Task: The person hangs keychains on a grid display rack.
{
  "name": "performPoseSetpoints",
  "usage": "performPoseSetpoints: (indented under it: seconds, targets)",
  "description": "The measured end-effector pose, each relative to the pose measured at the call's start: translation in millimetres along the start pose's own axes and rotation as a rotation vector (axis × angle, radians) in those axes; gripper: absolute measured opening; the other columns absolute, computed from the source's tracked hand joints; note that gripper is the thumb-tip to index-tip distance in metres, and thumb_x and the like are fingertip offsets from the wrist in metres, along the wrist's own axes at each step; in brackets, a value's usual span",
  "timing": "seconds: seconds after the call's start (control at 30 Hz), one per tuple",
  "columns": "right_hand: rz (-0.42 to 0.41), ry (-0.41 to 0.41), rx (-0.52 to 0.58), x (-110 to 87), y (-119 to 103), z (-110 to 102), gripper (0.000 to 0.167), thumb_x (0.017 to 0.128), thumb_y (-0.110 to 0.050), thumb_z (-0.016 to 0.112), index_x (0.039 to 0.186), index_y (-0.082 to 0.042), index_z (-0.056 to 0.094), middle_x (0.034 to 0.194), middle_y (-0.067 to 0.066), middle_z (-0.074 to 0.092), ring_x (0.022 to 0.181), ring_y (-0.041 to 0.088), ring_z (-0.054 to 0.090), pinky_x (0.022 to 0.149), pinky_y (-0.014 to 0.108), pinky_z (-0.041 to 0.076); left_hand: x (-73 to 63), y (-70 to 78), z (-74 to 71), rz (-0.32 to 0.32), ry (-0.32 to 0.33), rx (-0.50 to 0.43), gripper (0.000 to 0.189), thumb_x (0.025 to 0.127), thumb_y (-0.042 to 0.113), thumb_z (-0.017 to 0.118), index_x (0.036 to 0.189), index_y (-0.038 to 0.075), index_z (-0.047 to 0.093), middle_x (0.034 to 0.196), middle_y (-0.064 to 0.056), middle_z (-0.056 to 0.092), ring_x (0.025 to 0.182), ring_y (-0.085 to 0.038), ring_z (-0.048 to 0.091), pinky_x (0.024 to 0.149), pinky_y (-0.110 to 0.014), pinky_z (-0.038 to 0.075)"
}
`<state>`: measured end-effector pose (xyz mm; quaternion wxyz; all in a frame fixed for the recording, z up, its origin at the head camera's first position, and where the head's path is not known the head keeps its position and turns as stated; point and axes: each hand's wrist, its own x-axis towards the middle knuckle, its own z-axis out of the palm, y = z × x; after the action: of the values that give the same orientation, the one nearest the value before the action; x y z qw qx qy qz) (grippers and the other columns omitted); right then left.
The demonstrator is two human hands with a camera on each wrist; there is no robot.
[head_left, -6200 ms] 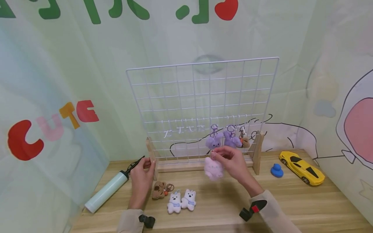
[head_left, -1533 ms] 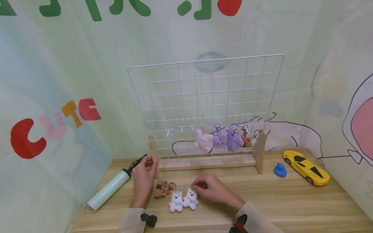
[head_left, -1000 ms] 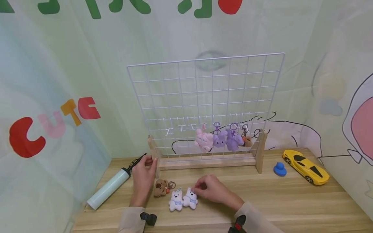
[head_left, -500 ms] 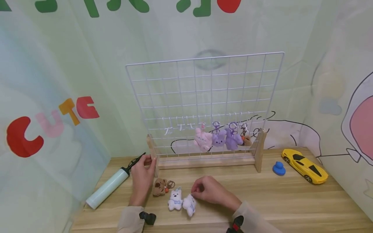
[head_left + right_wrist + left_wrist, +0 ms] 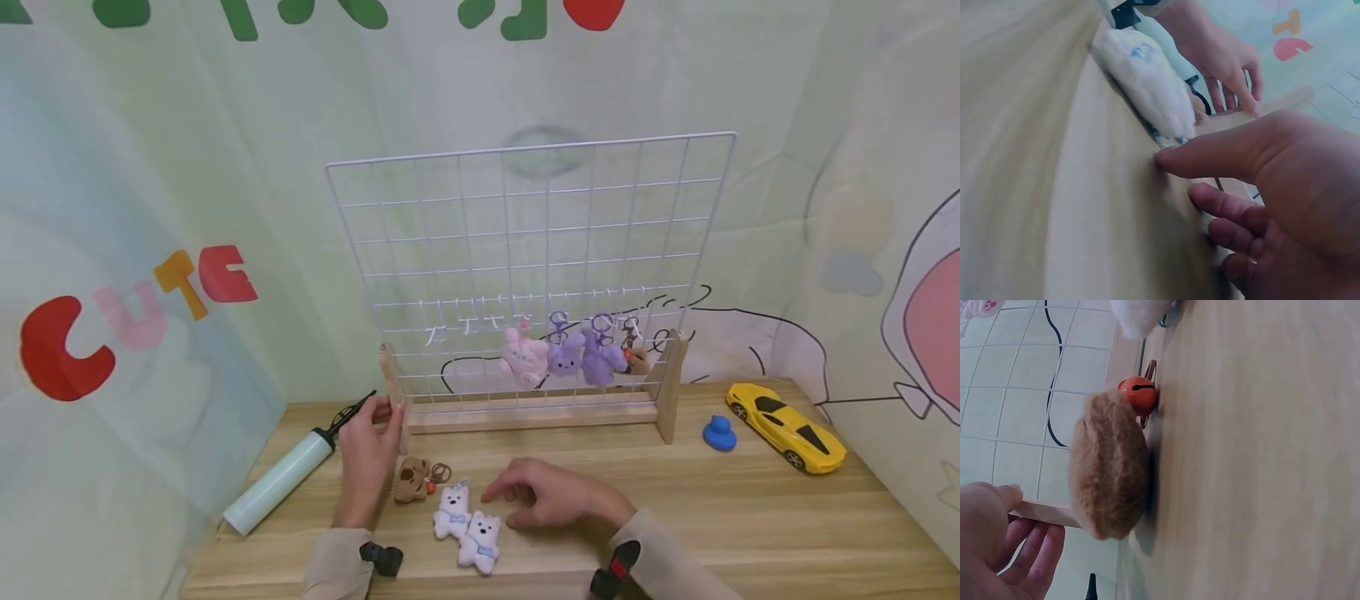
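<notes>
My left hand (image 5: 367, 450) grips the left wooden leg (image 5: 394, 392) of a white wire grid rack (image 5: 525, 221); the left wrist view shows thumb and fingers on either side of that leg (image 5: 1050, 513). Two white plush bear keychains with blue bows lie on the table, one (image 5: 452, 512) slightly behind the other (image 5: 480, 546). Just right of them, my right hand (image 5: 558, 493) hovers low with index finger and thumb spread and nothing between them. A brown plush keychain (image 5: 412, 481) with an orange bell (image 5: 1140, 395) lies near the left hand.
From the rack's hooks hang a pink plush (image 5: 524, 358), two purple plush keychains (image 5: 566, 357) and a brown one (image 5: 636, 362). A pale hand pump (image 5: 279, 482) lies at left. To the right are a blue duck (image 5: 720, 433) and a yellow toy car (image 5: 786, 429).
The pink plush went from my right hand to a hook. My right hand then came down, turned the right-hand white bear over, shifted it nearer, and let go. My left hand kept its grip.
</notes>
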<state>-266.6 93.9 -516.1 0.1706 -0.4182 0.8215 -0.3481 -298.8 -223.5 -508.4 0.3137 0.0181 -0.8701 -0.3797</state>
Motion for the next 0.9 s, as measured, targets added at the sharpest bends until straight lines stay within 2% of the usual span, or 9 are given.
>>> performPoseSetpoints:
  seconds: [0.13, 0.3, 0.67, 0.9]
  targets:
    - [-0.051, 0.016, -0.058, 0.7, -2.9, 5.5, 0.041, 0.095, -0.020, 0.082, 0.135, -0.027, 0.075, 0.113, -0.006, 0.067, 0.102, 0.005, 0.054, 0.093, 0.020, 0.047, -0.1, -0.2, 0.2, -0.005, -0.001, -0.003, 0.024, 0.103, 0.022, 0.077, 0.113, 0.001, 0.073, 0.105, -0.021, 0.082, 0.094, -0.035, 0.082, 0.078, -0.051, 0.069]
    - [-0.040, 0.050, -0.069, 1.4, -4.6, 10.6, 0.029, 0.095, -0.021, 0.083, 0.123, -0.029, 0.080, 0.112, -0.010, 0.065, 0.107, 0.004, 0.052, 0.097, 0.021, 0.044, 0.1, 0.8, -0.4, -0.005, -0.001, -0.010, 0.023, 0.103, 0.021, 0.078, 0.113, 0.001, 0.073, 0.105, -0.021, 0.082, 0.095, -0.035, 0.082, 0.078, -0.051, 0.069]
    - [-0.026, 0.071, -0.034, 3.1, 0.5, 12.1, 0.016, 0.096, -0.024, 0.084, 0.111, -0.030, 0.082, 0.108, -0.012, 0.064, 0.106, 0.002, 0.053, 0.098, 0.022, 0.045, -0.9, 2.1, -1.0, 0.008, 0.000, -0.002, 0.023, 0.103, 0.021, 0.077, 0.113, 0.000, 0.073, 0.105, -0.021, 0.082, 0.095, -0.035, 0.082, 0.078, -0.052, 0.068]
    - [-0.037, 0.096, -0.006, 4.6, 3.7, 9.4, 0.007, 0.099, -0.018, 0.079, 0.104, -0.024, 0.080, 0.101, -0.007, 0.068, 0.096, 0.002, 0.058, 0.088, 0.019, 0.051, -0.6, 2.7, -1.2, -0.012, -0.011, 0.000, 0.024, 0.103, 0.022, 0.077, 0.114, 0.001, 0.073, 0.106, -0.021, 0.082, 0.096, -0.035, 0.082, 0.078, -0.051, 0.069]
